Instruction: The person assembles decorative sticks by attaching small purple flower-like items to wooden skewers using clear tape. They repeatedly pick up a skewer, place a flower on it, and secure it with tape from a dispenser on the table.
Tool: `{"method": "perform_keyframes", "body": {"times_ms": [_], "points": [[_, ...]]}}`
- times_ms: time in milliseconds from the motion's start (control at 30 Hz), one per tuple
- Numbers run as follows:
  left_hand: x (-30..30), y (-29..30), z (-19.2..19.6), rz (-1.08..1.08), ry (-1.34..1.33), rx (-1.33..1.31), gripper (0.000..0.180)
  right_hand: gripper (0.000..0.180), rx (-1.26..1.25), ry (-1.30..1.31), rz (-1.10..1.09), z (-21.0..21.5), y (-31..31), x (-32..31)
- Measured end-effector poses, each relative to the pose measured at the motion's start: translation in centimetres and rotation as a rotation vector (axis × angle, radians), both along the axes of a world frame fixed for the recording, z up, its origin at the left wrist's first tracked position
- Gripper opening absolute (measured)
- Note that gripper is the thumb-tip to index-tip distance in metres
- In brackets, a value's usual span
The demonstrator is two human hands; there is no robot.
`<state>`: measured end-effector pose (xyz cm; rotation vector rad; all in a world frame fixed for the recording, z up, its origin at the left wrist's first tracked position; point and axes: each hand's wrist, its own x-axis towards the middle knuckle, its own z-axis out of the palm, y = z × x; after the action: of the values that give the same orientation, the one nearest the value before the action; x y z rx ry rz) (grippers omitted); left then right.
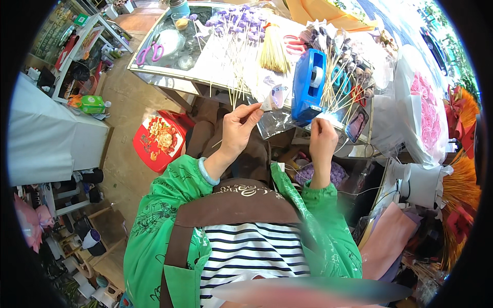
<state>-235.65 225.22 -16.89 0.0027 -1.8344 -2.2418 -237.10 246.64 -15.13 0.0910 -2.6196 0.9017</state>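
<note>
Left hand (239,128) is pinching pale piece (276,96); right hand (323,139) is sitting curled by blue dispenser (303,90), can't tell if gripping anything.

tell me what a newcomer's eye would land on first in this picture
Probably the bulky, bright blue plastic tape dispenser, just beyond the right hand. Next, perhaps, the red boxy thing printed with golden flowers, lower down to the left, and the cluster of small purple flowers on thin straw-coloured stems, beyond the left hand.
</note>
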Motion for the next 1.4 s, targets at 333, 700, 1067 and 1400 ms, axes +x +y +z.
{"method": "perform_keyframes", "body": {"times_ms": [333, 700, 1067, 1400], "points": [[0.6, 1.0, 0.7, 0.001, -0.011, -0.106, 0.024, 0.023, -0.272, 0.370, 0.507, 2.9, -7.6, 3.0], [1.0, 1.5, 0.2, -0.113, 0.082, -0.127, 0.025, 0.014, -0.151, 0.448, 0.308, 1.3, -7.7, 1.1], [1.2, 1.6, 1.3, -0.104, -0.130, 0.196, 0.020, 0.016, -0.282, 0.482, 0.404, 0.6, -7.4, 0.5], [1.2, 0.2, 1.3, -0.383, -0.194, 0.529, 0.019, 0.016, -0.598, 0.250, 0.371, 0.5, -6.8, 1.4]]}}
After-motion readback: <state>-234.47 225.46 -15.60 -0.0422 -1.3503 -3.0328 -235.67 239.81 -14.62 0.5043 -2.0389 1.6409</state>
